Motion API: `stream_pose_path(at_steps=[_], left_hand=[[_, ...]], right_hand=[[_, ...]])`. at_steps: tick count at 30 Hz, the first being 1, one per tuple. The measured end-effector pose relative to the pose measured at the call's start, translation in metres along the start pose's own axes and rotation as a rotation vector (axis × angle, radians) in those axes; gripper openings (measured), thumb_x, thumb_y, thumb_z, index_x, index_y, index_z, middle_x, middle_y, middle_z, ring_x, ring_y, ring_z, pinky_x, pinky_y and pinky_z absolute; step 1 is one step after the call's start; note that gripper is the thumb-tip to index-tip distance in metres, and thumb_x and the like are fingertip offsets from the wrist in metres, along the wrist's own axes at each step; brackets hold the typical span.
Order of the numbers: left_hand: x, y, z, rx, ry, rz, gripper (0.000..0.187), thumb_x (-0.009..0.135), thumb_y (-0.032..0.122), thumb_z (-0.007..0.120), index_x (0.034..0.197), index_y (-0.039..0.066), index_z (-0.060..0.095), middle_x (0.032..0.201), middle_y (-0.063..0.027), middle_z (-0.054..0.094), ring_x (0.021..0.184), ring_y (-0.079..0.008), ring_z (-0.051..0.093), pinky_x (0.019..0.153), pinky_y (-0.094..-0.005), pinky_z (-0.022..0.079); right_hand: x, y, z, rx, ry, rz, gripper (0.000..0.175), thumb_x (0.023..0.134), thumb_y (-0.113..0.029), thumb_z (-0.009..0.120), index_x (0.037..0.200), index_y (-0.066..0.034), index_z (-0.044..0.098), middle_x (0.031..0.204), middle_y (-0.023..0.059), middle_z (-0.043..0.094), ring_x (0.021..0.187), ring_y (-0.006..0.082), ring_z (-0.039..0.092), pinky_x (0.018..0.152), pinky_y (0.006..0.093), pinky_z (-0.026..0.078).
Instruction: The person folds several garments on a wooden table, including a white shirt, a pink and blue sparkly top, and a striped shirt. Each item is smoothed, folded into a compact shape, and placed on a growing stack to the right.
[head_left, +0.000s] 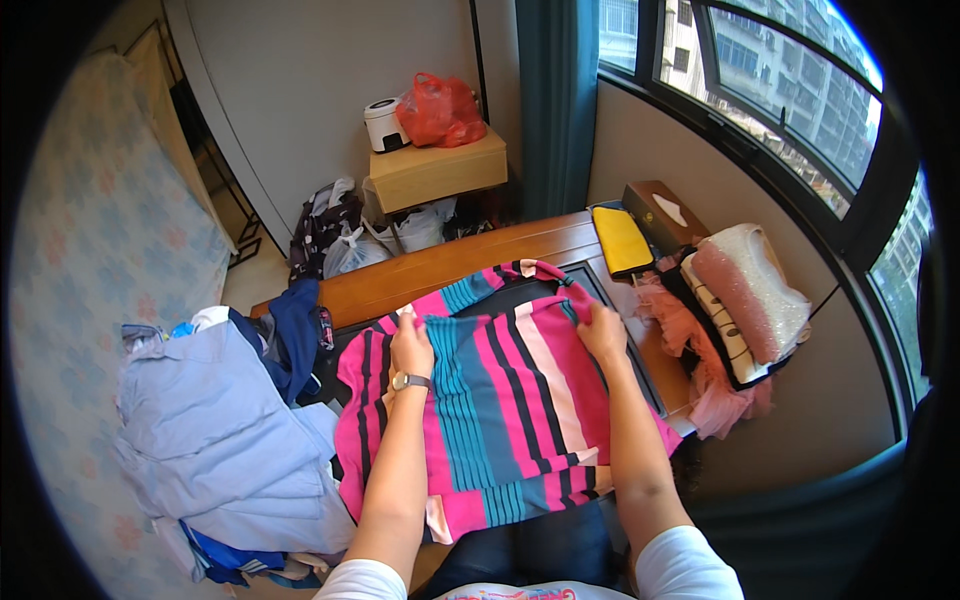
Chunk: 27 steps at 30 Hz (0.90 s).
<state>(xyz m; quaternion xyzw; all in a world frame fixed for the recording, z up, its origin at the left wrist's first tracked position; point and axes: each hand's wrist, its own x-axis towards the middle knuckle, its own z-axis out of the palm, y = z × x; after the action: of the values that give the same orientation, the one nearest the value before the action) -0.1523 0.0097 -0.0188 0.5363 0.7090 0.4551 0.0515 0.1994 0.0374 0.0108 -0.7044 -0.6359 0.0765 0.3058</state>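
A striped knit garment (517, 390) in pink, teal, black and pale peach is spread in front of me over a wooden table with a dark inset top. My left hand (412, 346), with a watch on its wrist, grips the cloth near its far left part. At the far right my right hand (602, 334) pinches the same garment. Beyond both hands a band of the cloth arches across the dark inset (517, 294). The near edge of the garment lies folded in layers by my lap. Fingertips of both hands are partly hidden in the fabric.
Left of the garment rises a pile of clothes with light blue trousers (217, 420) on top and a navy garment (292, 337) behind. To the right are folded clothes (742, 300), a yellow pouch (622, 240) and a tissue box (664, 210). A wooden side table (442, 176) stands beyond.
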Motion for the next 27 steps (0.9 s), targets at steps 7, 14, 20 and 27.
stream_pose_path(at_steps=[7, 14, 20, 27], left_hand=[[0.004, 0.017, -0.025, 0.065, -0.006, 0.266, 0.066, 0.09, 0.024, 0.073, 0.143, -0.001, 0.042, 0.134, -0.0276, 0.059, 0.123, -0.0419, 0.059, 0.104, -0.0438, 0.047], [-0.051, 0.072, -0.106, 0.294, -0.905, 0.221, 0.074, 0.094, 0.042, 0.067, 0.154, 0.011, 0.038, 0.158, -0.0263, 0.036, 0.148, -0.0427, 0.032, 0.119, -0.0572, 0.026], [-0.129, 0.059, -0.176, 0.561, -0.986, -0.149, 0.08, 0.094, 0.051, 0.062, 0.159, 0.017, 0.031, 0.163, -0.0232, 0.028, 0.15, -0.044, 0.025, 0.114, -0.0716, 0.022], [-0.151, -0.009, -0.182, 0.569, -0.572, -0.177, 0.078, 0.099, 0.047, 0.056, 0.159, 0.009, 0.025, 0.168, -0.0203, 0.016, 0.155, -0.0354, 0.016, 0.113, -0.0732, 0.022]], right_hand=[[0.009, 0.008, 0.02, 0.33, 0.412, -0.187, 0.04, 0.088, -0.006, 0.066, 0.126, -0.0023, 0.059, 0.122, 0.0239, 0.059, 0.115, 0.0456, 0.056, 0.096, 0.0491, 0.049], [-0.034, 0.003, -0.047, 0.162, 0.09, -0.249, 0.04, 0.085, -0.008, 0.07, 0.124, -0.0025, 0.063, 0.119, 0.0229, 0.063, 0.11, 0.0438, 0.061, 0.094, 0.0454, 0.05], [-0.092, 0.022, -0.045, -0.158, -0.208, -0.09, 0.037, 0.082, -0.015, 0.074, 0.114, -0.0019, 0.062, 0.114, 0.023, 0.064, 0.105, 0.0432, 0.063, 0.086, 0.0494, 0.053], [-0.059, 0.054, -0.042, -0.116, 0.219, -0.119, 0.022, 0.087, -0.005, 0.063, 0.108, -0.0046, 0.066, 0.105, 0.0225, 0.065, 0.101, 0.0415, 0.061, 0.083, 0.0507, 0.051]])
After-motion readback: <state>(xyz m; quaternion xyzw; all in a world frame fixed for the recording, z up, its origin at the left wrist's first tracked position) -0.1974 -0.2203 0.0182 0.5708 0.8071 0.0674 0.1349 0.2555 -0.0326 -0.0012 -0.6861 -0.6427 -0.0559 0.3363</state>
